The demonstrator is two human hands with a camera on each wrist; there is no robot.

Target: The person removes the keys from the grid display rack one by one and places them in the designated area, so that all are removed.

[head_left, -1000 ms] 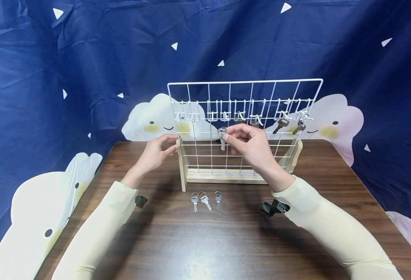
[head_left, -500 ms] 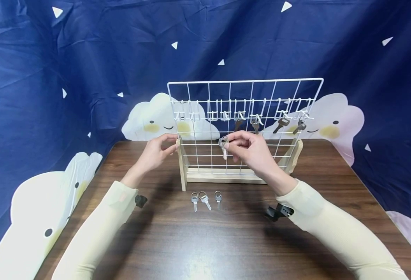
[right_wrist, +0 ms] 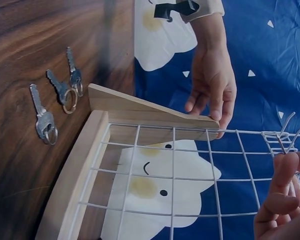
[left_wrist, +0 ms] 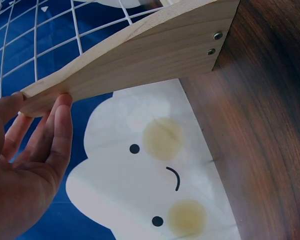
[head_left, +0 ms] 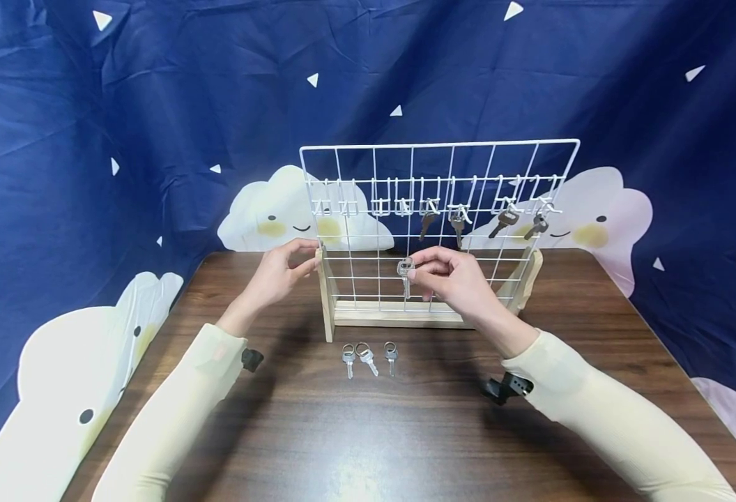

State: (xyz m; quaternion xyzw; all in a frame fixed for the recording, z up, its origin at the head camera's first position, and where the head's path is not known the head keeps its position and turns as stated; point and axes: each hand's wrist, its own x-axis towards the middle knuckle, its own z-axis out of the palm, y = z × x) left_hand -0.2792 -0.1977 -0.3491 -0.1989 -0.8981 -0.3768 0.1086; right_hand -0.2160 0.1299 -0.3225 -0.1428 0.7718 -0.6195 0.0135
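Thumb and fingertips of my right hand point(head_left: 452, 279) pinch a silver key point(head_left: 405, 268), which hangs tip down in front of the white wire grid rack point(head_left: 355, 279). In the right wrist view, most of that key is hidden behind the fingers. My left hand point(head_left: 278, 275) grips the upper end of the rack's left wooden side support point(left_wrist: 135, 60), thumb on one face and fingers on the other. Hooks run along the grid's upper part. Several keys hang from the right-hand ones, among them a dark key point(head_left: 504, 222); the hooks on the left hold none.
Three loose keys with rings lie on the brown wooden table point(head_left: 368, 432) before the rack, the rightmost key point(head_left: 391, 358) a little apart. A wooden base bar point(head_left: 399, 316) joins the side supports. Behind hangs a blue cloth point(head_left: 217, 84) with clouds.
My right hand has moved down and slightly right with the key, away from the hooks, uncovering the hanging keys behind it. The left hand stays on the side support.
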